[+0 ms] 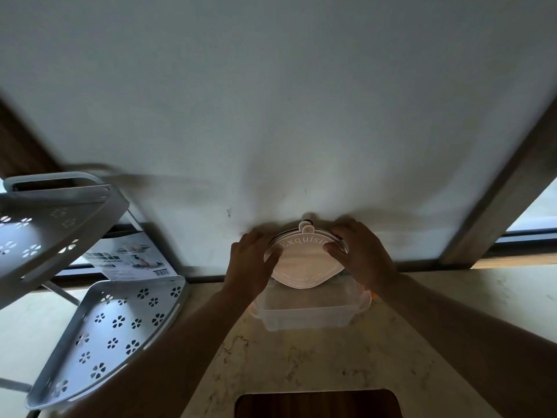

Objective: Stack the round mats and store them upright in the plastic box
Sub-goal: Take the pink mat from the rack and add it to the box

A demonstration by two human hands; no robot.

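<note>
Above one plastic box [307,315], two hands [304,260] grip stacked round mats [304,263].

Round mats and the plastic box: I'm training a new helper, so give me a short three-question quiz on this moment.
1. True or false: both hands hold the stack of round mats.
2. Where is the stack? A) flat on the counter B) upright over the plastic box C) on the grey corner shelf
3. Which word is partly readable on the front mat?

Key: 1. True, the left hand and the right hand grip opposite edges. 2. B. 3. "Exquisi...", the end being covered by fingers.
</note>
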